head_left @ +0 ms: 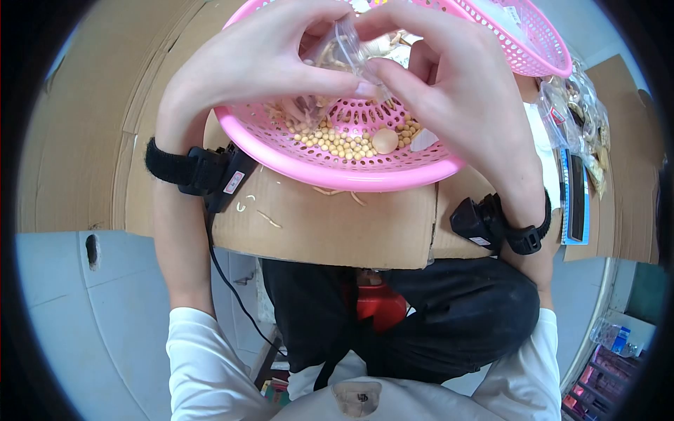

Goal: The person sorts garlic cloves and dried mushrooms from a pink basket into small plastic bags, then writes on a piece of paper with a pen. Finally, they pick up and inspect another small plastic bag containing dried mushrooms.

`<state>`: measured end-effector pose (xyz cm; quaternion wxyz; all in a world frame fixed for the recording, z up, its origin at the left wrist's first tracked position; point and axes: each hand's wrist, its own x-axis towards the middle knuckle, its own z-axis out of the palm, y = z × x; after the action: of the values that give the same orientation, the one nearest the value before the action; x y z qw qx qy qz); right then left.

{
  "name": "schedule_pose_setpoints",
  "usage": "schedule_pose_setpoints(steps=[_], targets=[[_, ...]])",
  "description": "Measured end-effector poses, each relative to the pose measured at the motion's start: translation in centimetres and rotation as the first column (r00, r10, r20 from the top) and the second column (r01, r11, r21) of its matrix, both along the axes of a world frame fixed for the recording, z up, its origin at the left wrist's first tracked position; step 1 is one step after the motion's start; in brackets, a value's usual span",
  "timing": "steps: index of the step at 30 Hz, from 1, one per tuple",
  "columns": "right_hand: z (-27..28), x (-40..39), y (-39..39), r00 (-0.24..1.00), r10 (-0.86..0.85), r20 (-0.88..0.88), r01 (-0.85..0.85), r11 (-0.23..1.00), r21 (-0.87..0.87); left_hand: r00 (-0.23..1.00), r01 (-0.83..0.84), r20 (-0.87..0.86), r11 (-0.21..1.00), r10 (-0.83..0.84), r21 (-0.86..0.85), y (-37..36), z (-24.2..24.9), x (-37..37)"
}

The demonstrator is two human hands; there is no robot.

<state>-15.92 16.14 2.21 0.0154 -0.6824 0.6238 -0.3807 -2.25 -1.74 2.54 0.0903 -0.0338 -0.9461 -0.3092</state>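
A small clear plastic bag is pinched between my two hands above a pink plastic basket. My left hand grips the bag from the left, its thumb stretched along the bag. On the other side, my right hand holds the bag's edge between thumb and curled fingers. Pale strips seem to be inside, though the fingers partly cover them. Below the hands, the basket holds many round yellowish beans, a flat tan disc and a whitish piece.
A second pink basket with clear plastic in it stands at the upper right. Filled plastic bags lie beside it, above a blue-and-black strip. Thin dried strands are scattered on the cardboard surface. A black cable hangs from my left wrist device.
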Motion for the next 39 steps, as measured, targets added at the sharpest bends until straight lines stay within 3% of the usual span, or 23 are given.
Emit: schedule_pose_setpoints(steps=[2, 3, 5, 8, 10, 12, 14, 17, 18, 20, 27, 29, 33, 35, 39], targets=[[-0.6, -0.3, -0.1, 1.000, 0.000, 0.030, 0.002, 0.998, -0.067, 0.999, 0.043, -0.007, 0.920, -0.044, 0.388, -0.5, -0.4, 0.0], [-1.3, -0.9, -0.7, 0.999, -0.043, 0.016, 0.044, 0.995, -0.086, 0.999, 0.042, -0.007, 0.920, -0.043, 0.389, -1.0, -0.8, -0.3], [-1.9, -1.2, -1.0, 0.996, -0.088, 0.005, 0.088, 0.991, -0.104, 0.999, 0.039, -0.011, 0.996, -0.039, 0.076, -2.0, -1.6, -1.0], [-1.7, -0.5, -0.8, 0.997, 0.033, 0.074, -0.025, 0.994, -0.110, 0.996, -0.076, 0.043, 0.997, 0.075, 0.026, -0.9, -1.1, -0.3], [-0.4, -0.2, -0.1, 0.999, 0.040, 0.031, -0.048, 0.937, 0.346, 0.991, -0.125, 0.046, 0.992, 0.125, 0.011, -1.0, -1.3, -0.4], [-1.4, -0.5, -0.1, 0.999, 0.034, -0.034, -0.020, 0.936, 0.352, 0.984, -0.171, 0.047, 0.985, 0.172, -0.012, -0.9, -0.8, -0.6], [-2.3, -1.0, -0.1, 0.990, 0.054, -0.126, -0.010, 0.945, 0.327, 0.940, -0.271, 0.172, 0.950, 0.296, -0.151, -0.2, 0.3, -0.7], [-2.0, -0.9, 0.0, 0.991, 0.102, -0.081, -0.059, 0.905, 0.421, 0.980, -0.194, 0.042, 0.980, 0.196, -0.048, -0.8, -0.7, -0.2], [-1.7, -0.8, 0.0, 0.991, 0.102, -0.082, -0.059, 0.905, 0.420, 0.980, -0.194, 0.042, 0.980, 0.196, -0.049, -0.7, -0.6, -0.3], [-1.2, -0.6, 0.1, 0.993, 0.099, -0.068, -0.041, 0.813, 0.581, 0.943, -0.293, 0.130, 0.949, 0.306, -0.114, -0.4, -0.2, -0.6], [-1.4, -0.9, -0.2, 0.989, 0.139, -0.043, -0.088, 0.808, 0.583, 0.946, -0.290, 0.118, 0.952, 0.301, -0.099, -0.4, -0.3, -0.5], [-0.5, -0.5, -0.4, 0.993, 0.116, -0.026, -0.066, 0.719, 0.692, 0.951, -0.265, 0.115, 0.947, 0.289, -0.182, -0.2, 0.3, -0.5], [-1.1, -0.9, -0.5, 0.989, 0.147, -0.015, -0.097, 0.721, 0.686, 0.968, -0.229, 0.070, 0.962, 0.241, -0.147, -0.9, -0.6, -0.5], [-1.6, -1.2, -0.3, 0.991, 0.134, 0.018, -0.117, 0.784, 0.610, 0.980, -0.195, 0.041, 0.981, 0.195, -0.017, -1.1, -1.0, -0.4], [-2.0, -1.1, -0.2, 0.994, 0.070, 0.085, -0.100, 0.895, 0.434, 0.960, -0.256, 0.117, 0.967, 0.256, -0.015, -0.9, -0.5, -0.3]])
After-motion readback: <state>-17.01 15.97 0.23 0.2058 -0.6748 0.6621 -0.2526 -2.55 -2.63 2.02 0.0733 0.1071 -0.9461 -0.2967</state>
